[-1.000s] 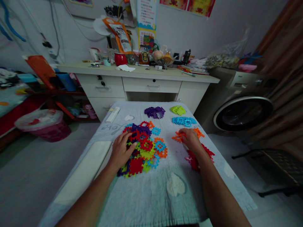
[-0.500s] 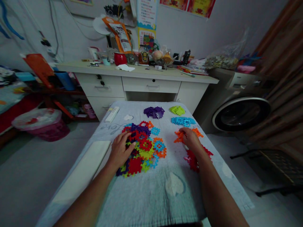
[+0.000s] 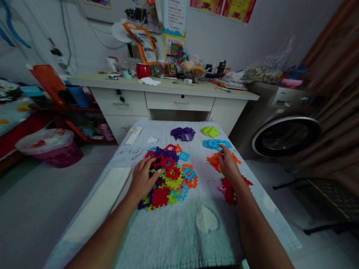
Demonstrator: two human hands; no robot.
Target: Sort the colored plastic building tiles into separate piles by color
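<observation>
A mixed heap of coloured plastic interlocking tiles lies mid-table on a pale towel. My left hand rests flat on the heap's left edge, fingers spread. Sorted piles sit to the right: purple, green, blue, orange and red. My right hand hovers over the orange pile, fingers stretched toward the blue pile, with nothing visible in it.
A white desk cluttered with cups and bottles stands behind the table. A washing machine is at right, a bin with a bag at left. A white tube lies at the table's far left.
My right hand lifted off the orange pile and reached up toward the blue pile, fingers extending. My left hand stayed on the heap.
</observation>
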